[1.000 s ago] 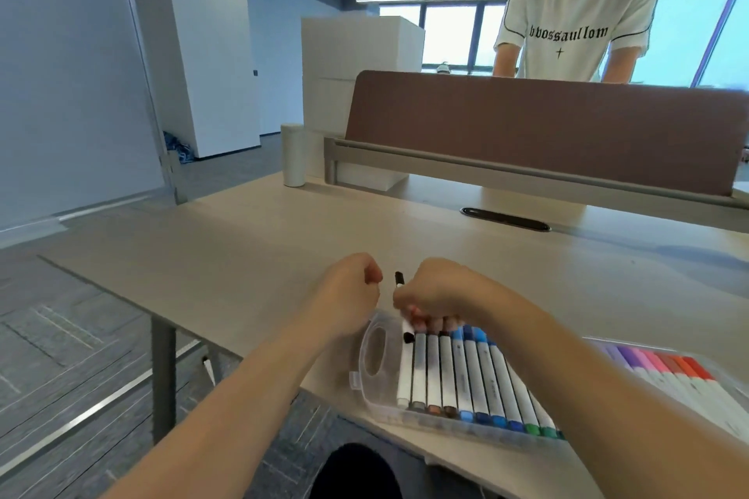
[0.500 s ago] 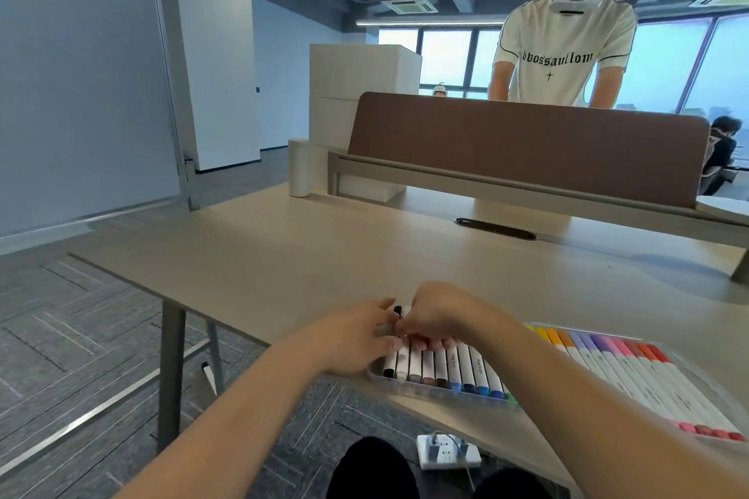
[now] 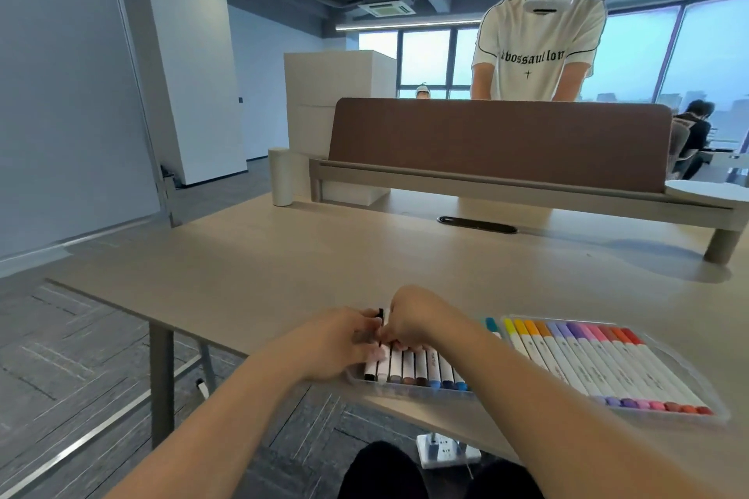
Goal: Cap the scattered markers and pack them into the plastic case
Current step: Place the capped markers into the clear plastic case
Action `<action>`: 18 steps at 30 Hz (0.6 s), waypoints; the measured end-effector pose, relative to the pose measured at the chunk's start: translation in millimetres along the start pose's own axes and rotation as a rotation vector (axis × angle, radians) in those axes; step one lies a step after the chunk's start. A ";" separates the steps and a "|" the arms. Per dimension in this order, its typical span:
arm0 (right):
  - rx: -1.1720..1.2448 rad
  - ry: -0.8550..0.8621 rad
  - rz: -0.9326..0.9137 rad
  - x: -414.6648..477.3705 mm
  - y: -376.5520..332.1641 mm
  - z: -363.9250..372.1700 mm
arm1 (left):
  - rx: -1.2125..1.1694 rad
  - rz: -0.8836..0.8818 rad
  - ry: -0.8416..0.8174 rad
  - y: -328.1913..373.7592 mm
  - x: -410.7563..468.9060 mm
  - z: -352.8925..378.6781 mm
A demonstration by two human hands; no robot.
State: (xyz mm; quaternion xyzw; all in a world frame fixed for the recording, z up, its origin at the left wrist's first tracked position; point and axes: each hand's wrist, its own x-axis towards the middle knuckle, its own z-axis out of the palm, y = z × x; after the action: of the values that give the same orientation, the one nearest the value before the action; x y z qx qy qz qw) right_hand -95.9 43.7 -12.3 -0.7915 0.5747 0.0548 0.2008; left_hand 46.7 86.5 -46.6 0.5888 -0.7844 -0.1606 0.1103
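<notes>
Clear plastic forms the case (image 3: 409,388), which is laid open near the front edge of the pale worktop (image 3: 283,263), with a second half (image 3: 689,385) spread to its right. Both halves are filled with rows of white-barrelled markers (image 3: 567,361), capped in greys, browns and blues on the left and yellows through purples to reds on the right. A black-capped marker (image 3: 381,316) is pinched at the far left end of the left row, its cap end pointing away. The left hand (image 3: 344,340) is curled with its grip closed on that marker from the left; the right hand (image 3: 413,316) is closed on it from above, fingertips (image 3: 401,345) pressed against the neighbouring barrels.
</notes>
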 end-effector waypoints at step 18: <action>0.180 0.429 0.189 -86.8 174.3 -21.5 | -0.018 0.023 0.150 186.5 36.2 28.6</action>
State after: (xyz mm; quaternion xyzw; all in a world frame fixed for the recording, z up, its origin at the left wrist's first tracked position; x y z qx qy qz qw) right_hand -290.4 67.5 -9.6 -0.7064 0.6783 -0.1476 0.1379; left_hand -139.6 102.9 -2.4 0.5892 -0.7791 -0.1220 0.1759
